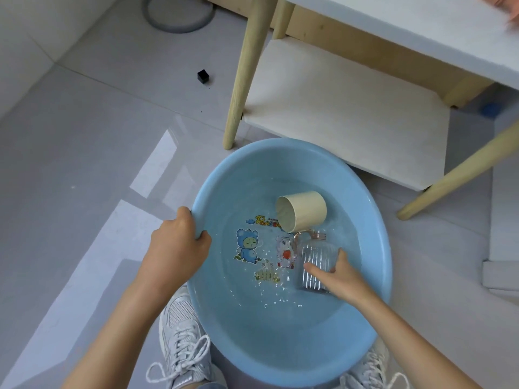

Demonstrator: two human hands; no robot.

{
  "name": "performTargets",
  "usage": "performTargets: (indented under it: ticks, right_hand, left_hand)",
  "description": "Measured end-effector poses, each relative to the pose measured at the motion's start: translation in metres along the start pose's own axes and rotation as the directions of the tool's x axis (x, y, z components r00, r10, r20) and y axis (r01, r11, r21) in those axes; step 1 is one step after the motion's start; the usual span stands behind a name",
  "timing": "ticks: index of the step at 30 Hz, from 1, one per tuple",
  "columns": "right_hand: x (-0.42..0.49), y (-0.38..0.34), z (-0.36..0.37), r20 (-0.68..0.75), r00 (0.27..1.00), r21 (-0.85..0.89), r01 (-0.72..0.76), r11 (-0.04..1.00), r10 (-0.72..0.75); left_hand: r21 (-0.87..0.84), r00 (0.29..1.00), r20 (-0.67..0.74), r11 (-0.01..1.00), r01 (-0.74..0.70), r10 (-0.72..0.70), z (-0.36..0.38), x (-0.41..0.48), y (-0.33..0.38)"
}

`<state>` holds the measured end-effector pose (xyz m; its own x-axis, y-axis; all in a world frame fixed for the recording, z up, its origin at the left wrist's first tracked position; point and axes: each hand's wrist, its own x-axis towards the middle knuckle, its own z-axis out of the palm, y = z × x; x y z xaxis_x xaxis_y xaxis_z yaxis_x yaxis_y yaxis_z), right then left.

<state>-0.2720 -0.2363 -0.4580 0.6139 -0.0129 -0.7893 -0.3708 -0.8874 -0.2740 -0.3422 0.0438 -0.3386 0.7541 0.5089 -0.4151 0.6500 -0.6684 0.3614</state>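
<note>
A table [421, 32] with a white top, pale wooden legs [247, 71] and a white shelf [345, 113] stands on a glossy grey tiled floor [84, 122]. Left of the table lie a black cube [203, 76], a grey hose loop [179, 18] and bright light patches [157, 164].

text: yellow lettering, starts "Po", rest unclear | on: blue basin [280, 346] bottom print | end covered: beige cup [302, 210]

Home, tiled floor [84, 136], wash basin [280, 355]

Basin [373, 220] on floor before the shelf [351, 113]; in it, cup [303, 210] behind bottle [317, 262], touching.
</note>
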Motion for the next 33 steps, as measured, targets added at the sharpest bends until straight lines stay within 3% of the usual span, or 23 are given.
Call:
performTargets:
  ticks: [12, 17, 24, 33]
  right_hand:
    - [0.004, 0.000, -0.003, -0.076, 0.996, 0.015, -0.041, 0.999, 0.042]
    - [0.003, -0.002, -0.002, -0.083, 0.996, -0.019, -0.031, 0.999, 0.029]
    - [0.002, -0.003, -0.004, -0.075, 0.996, -0.010, -0.043, 0.999, 0.042]
    - [0.004, 0.000, -0.006, -0.058, 0.998, 0.041, -0.035, 0.999, 0.038]
  left_hand:
    - [-0.061, 0.985, -0.161, 0.995, -0.077, 0.066, 0.015, -0.013, -0.019]
    - [-0.254, 0.979, -0.198, 0.963, -0.087, 0.036, 0.025, -0.015, -0.018]
    - [-0.569, 0.981, -0.189, 0.818, -0.078, -0.037, 0.034, -0.021, -0.006]
    - [-0.636, 0.987, -0.125, 0.772, -0.003, -0.099, 0.033, -0.018, -0.004]
